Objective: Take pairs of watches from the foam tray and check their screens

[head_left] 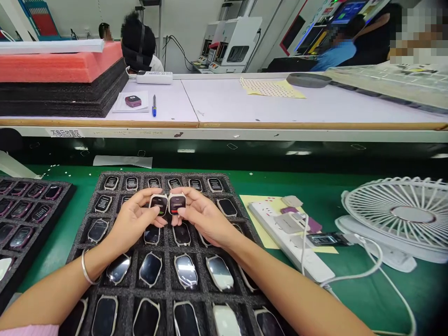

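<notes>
My left hand (pixel 138 212) grips a smartwatch body (pixel 158 204) with a pale case, its thumb at the lower part of the lit screen, where a green mark shows. In my right hand (pixel 203 214) is a second smartwatch body (pixel 177 203), its thumb beside a red mark on the screen. The two watches are side by side, screens toward me. Beneath them lies a dark foam tray (pixel 168 291) with rows of watch bodies in square pockets. Some screens in the far rows show text; nearer ones look dark. My hands and forearms cover several pockets.
A second foam tray (pixel 66 196) of watches is at the left. To the right are a power strip (pixel 290 242), white cables and a white fan (pixel 402 214). The raised shelf (pixel 217 102) carries foam sheets (pixel 63 88), a pen (pixel 154 106) and a purple watch body (pixel 133 101). People are beyond.
</notes>
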